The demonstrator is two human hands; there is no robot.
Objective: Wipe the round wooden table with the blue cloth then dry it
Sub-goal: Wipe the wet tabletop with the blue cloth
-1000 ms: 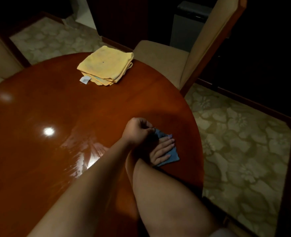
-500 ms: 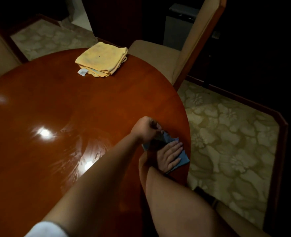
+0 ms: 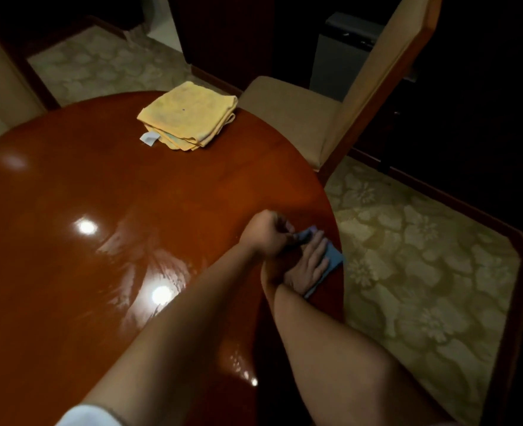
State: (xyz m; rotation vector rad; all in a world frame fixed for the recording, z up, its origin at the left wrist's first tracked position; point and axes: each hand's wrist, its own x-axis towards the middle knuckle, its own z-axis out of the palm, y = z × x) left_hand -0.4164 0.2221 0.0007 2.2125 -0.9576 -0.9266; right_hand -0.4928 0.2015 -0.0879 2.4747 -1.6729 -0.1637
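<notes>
At the lower middle of the frame two bare forearms crossed over the round wooden desk (image 3: pixel 106 229), whose near surface carried wet streaks around the light glare, so the wiping looked well along (drying, by my judgement, not yet begun). Just right of centre, at the desk's right rim, the right hand (image 3: pixel 307 262) lay flat with straight fingers (image 3: pixel 317 244) pressing the blue cloth (image 3: pixel 334 261), one corner of which now overhung the edge. The left hand (image 3: pixel 267 232) had its fingers curled, pinching the cloth's far corner. Against the frame half a second before, the cloth and both hands sat closer to the rim, and the lifted corner seemed folded further over, which suggests the cloth was being refolded before more wiping or being set aside. Farther off, in the upper middle, the folded yellow cloth (image 3: pixel 189 115) lay where it had been, untouched, with a beige chair (image 3: pixel 287 99) beyond it.
</notes>
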